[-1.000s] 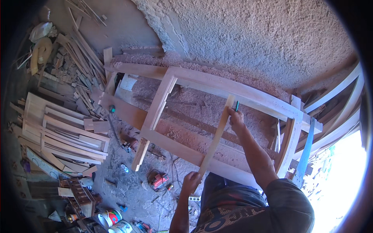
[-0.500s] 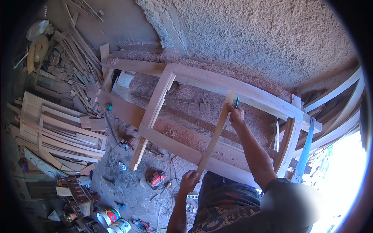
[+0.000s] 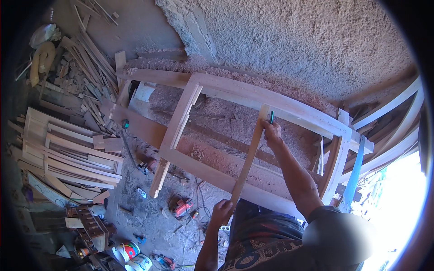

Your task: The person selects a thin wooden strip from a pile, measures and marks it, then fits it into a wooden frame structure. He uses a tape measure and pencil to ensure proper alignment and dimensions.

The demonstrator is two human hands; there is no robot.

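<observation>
Holding seems the step: by the left hand a wooden strip is gripped, over a big frame, and its far end is pinched by the right hand beside a green stick; steadiness seems needed next.

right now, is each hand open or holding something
Left hand: closed, holding the strip low down.
Right hand: closed, holding the strip's far end and a green pencil or pen.
</observation>
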